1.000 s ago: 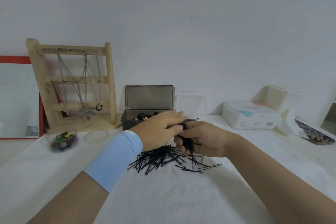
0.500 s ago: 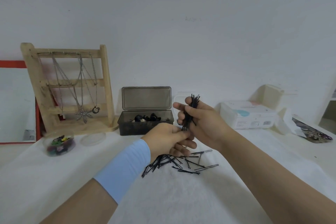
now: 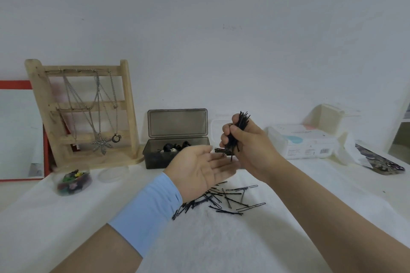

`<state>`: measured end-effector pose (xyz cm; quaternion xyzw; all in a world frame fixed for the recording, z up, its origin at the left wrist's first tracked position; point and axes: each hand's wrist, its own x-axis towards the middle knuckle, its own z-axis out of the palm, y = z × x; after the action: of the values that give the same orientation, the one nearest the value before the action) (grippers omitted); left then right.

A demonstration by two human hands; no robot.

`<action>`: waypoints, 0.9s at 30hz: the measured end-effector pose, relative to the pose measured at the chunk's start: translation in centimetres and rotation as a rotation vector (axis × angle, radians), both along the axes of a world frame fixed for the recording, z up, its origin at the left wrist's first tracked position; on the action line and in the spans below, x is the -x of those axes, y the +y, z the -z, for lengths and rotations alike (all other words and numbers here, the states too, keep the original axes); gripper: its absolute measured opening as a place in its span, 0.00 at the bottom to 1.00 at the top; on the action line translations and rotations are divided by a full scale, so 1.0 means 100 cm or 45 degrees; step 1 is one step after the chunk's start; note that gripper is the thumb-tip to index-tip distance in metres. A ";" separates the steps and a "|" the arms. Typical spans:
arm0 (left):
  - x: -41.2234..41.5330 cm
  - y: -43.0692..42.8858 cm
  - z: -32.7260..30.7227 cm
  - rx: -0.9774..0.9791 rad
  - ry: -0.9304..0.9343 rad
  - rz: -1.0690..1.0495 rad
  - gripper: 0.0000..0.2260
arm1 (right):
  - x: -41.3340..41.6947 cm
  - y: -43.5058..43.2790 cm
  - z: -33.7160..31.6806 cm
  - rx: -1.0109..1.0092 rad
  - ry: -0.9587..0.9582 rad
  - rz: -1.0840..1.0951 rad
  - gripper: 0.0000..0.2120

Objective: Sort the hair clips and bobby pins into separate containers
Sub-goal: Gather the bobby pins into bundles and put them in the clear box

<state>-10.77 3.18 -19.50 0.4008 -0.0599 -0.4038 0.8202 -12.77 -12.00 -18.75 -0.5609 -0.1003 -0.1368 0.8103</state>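
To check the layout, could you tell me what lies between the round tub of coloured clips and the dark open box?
The head view shows a clear round lid lying flat on the cloth between tub and box.

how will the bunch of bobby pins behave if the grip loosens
Probably stiff: the bunch stands straight above and below the right hand. Likely to slip apart and scatter, as nothing binds it; loose pins lie strewn on the cloth.

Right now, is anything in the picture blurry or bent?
Head view: the open left hand smears at its fingertips, motion blur; the bundle of black metal bobby pins in the right hand is sharper; the wooden necklace stand leans, wide-angle bending; shadows are faint.
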 end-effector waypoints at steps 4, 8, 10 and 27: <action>-0.002 0.001 -0.003 0.234 0.098 -0.037 0.24 | -0.002 0.007 0.005 0.204 -0.064 0.139 0.11; -0.005 0.002 0.002 0.347 0.144 -0.051 0.25 | -0.001 0.010 0.012 0.373 -0.008 0.113 0.11; -0.005 0.002 0.002 0.359 0.161 -0.026 0.26 | 0.000 0.010 0.013 0.400 0.026 0.115 0.10; -0.005 0.004 -0.008 -0.342 -0.282 -0.126 0.25 | -0.004 0.002 0.014 0.378 0.126 0.144 0.09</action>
<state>-10.23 3.59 -18.66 0.5513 -0.0755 -0.3208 0.7664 -12.37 -11.78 -20.19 -0.6853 -0.0476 -0.1379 0.7135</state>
